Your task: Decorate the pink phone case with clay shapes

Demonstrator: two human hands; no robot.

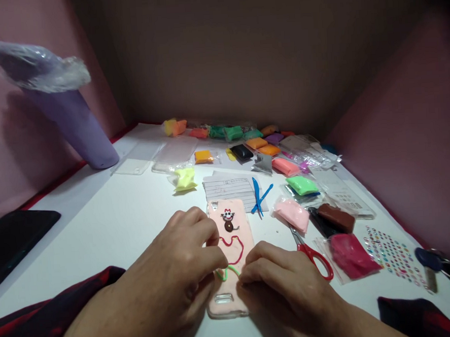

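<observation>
A pink clay-covered phone case lies on the white table in front of me. It carries a small brown figure near the top and a thin red clay line below it. My left hand and my right hand meet over the case's lower half. Both pinch a thin green clay strand with fingers pressed together, the strand curving between the fingertips. The case's bottom end shows between my wrists.
Red-handled scissors lie right of my right hand. Bags of coloured clay include pink, magenta, brown, green and yellow. Blue clay tools rest on paper. A purple cup stands far left, a sticker sheet right.
</observation>
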